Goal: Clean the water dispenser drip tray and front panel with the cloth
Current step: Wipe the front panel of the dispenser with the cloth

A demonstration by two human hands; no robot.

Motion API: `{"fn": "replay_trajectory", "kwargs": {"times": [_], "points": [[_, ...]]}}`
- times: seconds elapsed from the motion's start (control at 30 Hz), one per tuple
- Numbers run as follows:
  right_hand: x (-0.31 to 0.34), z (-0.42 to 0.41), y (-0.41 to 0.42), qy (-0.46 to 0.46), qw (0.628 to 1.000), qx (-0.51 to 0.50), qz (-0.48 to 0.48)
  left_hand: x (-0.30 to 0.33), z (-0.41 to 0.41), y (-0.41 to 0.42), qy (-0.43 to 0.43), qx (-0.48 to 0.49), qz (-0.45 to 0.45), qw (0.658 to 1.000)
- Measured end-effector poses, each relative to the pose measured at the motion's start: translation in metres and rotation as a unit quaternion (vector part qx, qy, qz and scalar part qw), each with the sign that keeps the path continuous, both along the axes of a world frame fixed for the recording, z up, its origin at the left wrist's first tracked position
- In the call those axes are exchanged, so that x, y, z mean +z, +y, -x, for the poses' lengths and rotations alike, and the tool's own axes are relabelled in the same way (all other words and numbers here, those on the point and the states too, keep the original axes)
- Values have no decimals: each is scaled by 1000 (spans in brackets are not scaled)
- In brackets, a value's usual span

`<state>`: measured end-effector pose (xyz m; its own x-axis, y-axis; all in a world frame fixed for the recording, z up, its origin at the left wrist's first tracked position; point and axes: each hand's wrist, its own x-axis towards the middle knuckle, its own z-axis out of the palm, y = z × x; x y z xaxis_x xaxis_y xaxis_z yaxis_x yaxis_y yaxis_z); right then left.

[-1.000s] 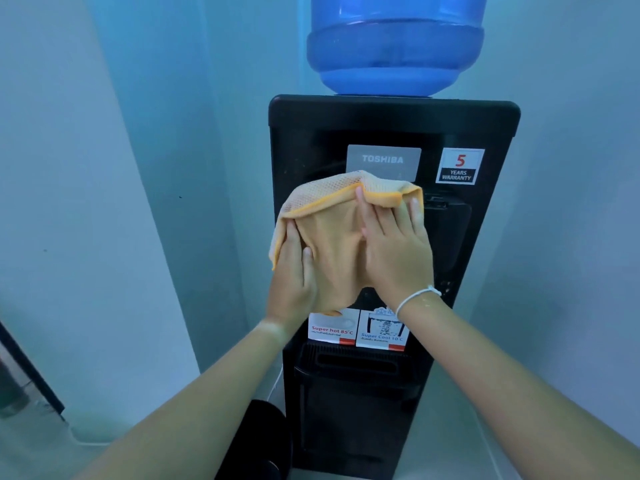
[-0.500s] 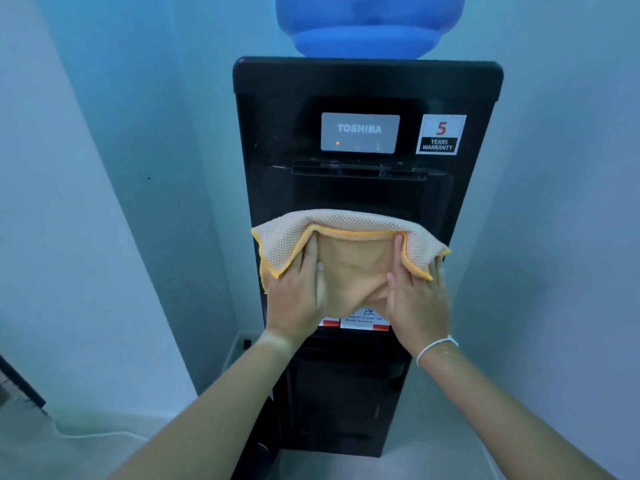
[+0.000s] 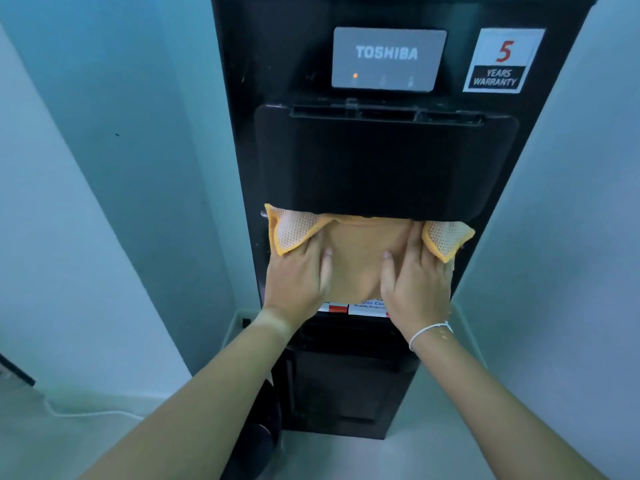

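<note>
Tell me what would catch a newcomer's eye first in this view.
The orange cloth stands out, spread flat against the black water dispenser just under its overhanging tap housing, with the left hand and right hand pressing on it. Above sit the grey Toshiba panel and, to its right, a warranty sticker.

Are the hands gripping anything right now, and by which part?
Neither grips. The left hand and right hand press flat on the orange cloth, one on each side of its middle, pinning it against the dispenser front panel.
</note>
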<state>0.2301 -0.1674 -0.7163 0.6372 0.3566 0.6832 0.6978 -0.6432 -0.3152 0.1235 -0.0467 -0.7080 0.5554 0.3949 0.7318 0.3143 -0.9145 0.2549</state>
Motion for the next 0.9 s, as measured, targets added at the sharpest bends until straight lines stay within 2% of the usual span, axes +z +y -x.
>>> {"fn": "replay_trajectory", "kwargs": {"times": [0.1,0.2,0.3,0.43,0.57,0.67,0.73,0.8,0.9], "points": [[-2,17,16,-13,999,39,-1,-8,8,13,-15,41,17,999],[-5,38,43,-80,991,99,43,-9,27,36,-56,72,94,991],[0,55,71,-90,987,126,50,0,39,53,-67,51,54,995],[-4,59,80,-103,984,134,49,-4,30,53,8,14,-96,995],[-41,57,64,-97,974,153,139,-70,39,50,62,32,-96,993],[-69,58,49,-73,958,168,219,-125,53,38,137,19,-107,985],[-68,59,47,-66,959,171,217,-135,56,39,170,23,-122,978],[-49,58,53,-80,970,167,160,-111,49,42,126,21,-127,984],[-8,56,74,-104,981,155,59,-44,30,46,-17,14,-115,993]]}}
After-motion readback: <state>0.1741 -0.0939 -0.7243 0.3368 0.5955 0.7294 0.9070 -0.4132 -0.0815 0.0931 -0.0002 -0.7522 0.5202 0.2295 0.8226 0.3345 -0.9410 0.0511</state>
